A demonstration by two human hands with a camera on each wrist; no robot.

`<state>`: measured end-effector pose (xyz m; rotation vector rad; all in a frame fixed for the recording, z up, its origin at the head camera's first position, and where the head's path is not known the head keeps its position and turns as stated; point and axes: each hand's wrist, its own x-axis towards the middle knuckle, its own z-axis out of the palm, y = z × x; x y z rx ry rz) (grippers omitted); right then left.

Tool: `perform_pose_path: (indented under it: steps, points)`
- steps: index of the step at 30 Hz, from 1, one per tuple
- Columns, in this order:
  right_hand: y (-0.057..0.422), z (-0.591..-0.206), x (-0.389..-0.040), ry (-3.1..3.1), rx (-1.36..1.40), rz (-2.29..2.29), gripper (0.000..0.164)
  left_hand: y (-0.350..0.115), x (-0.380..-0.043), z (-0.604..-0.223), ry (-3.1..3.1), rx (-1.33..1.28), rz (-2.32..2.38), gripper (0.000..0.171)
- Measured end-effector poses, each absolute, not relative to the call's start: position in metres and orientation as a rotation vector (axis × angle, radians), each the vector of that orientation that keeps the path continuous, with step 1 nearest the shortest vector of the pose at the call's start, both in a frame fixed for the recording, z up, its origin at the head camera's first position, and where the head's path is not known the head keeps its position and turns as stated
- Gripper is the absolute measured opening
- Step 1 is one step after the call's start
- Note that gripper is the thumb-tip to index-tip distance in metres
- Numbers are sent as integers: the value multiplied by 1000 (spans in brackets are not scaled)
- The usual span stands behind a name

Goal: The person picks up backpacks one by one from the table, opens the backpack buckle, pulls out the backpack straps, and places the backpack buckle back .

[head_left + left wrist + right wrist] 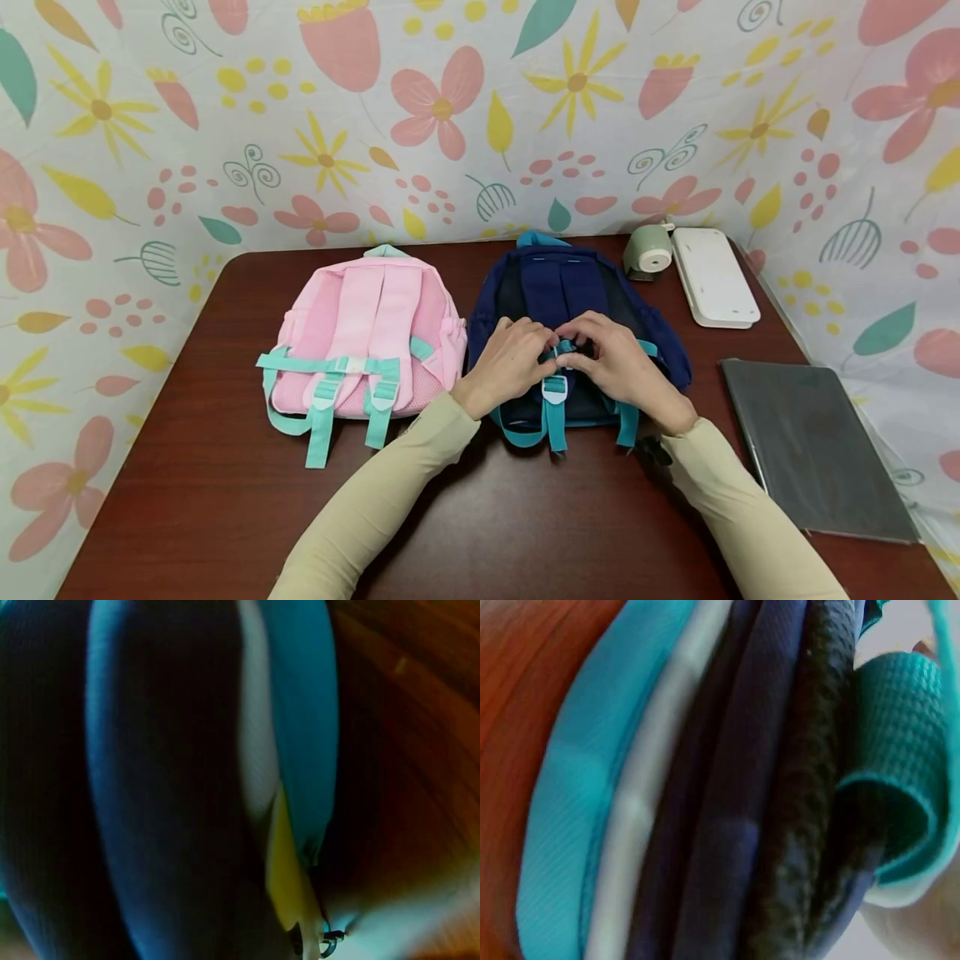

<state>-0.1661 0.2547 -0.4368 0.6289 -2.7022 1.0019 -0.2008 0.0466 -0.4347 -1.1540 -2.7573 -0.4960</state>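
Note:
A navy backpack [491,304] lies on its front with its shoulder straps up. Over its middle, my left hand [513,358] and right hand [618,362] meet, their fingers pinching a teal chest strap [566,345] between the shoulder straps. The fingers partly cover this strap. Just below them shows a white strap adjuster [554,388]. In the left wrist view, dark fabric and the backpack's teal edging [304,712] fill much of the picture. The right wrist view shows the layered side of the pack and a looped teal strap [900,712].
To the left lies a pink backpack [358,325] with mint straps, its chest strap joined across. A sage-green device [647,252] and a white flat case [716,279] stand at the back right. A dark folder [817,450] lies at the right of the brown table [195,467].

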Motion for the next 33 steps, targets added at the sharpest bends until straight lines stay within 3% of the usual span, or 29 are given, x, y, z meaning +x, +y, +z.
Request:
perform_pose_path:
  steps: [9, 22, 31, 33]
  points:
    - [252, -442, -168, -2660, 652, 934, 14, 46, -200, -435, -2740, -1143, -503, 29]
    - [254, -448, -167, -2594, 594, 1111, 12, 47, -199, -432, -2747, -1120, -564, 29]
    - [254, -430, -166, -2761, 633, 952, 35, 46, -201, -433, -2773, -1139, -507, 28]
    - [253, -427, -165, -2793, 668, 875, 33, 45, -201, -434, -2772, -1142, -494, 28]
